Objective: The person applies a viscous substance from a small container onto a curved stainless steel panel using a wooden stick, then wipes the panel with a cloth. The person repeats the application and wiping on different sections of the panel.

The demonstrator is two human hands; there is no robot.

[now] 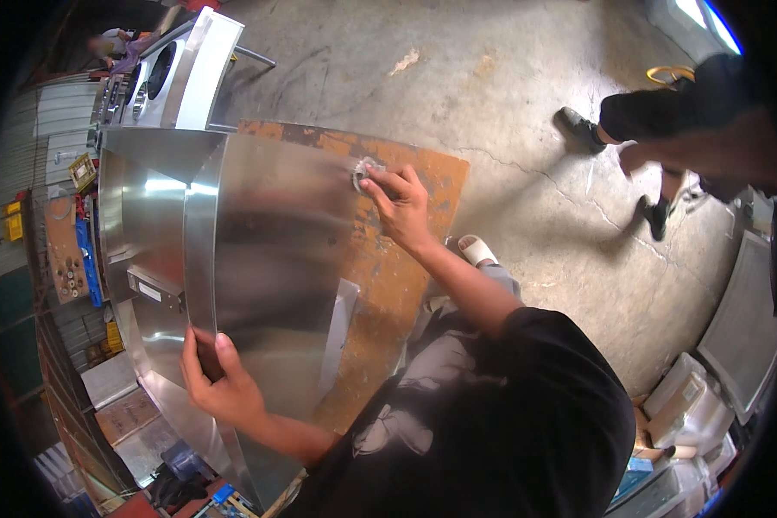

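Two bare hands on a curved stainless steel hood (268,250), left hand (220,384) gripping its lower edge, right hand (397,205) pressing a grey scouring pad (365,170) near the top, rusty orange worktable (388,285) beneath.

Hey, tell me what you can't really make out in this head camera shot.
- Grey pad: mostly covered by the right hand.
- Steel panel: lower edge cut off behind the left hand and black shirt.
- Bystander: blurred, cropped by the rim.

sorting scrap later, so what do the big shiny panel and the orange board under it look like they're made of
Big shiny curved panel: likely stainless steel sheet, brushed finish, mirror-like glare and folded edges. Flat orange-brown board beneath: probably rusted steel plate, given the mottled, matte surface, though painted wood can't be ruled out.
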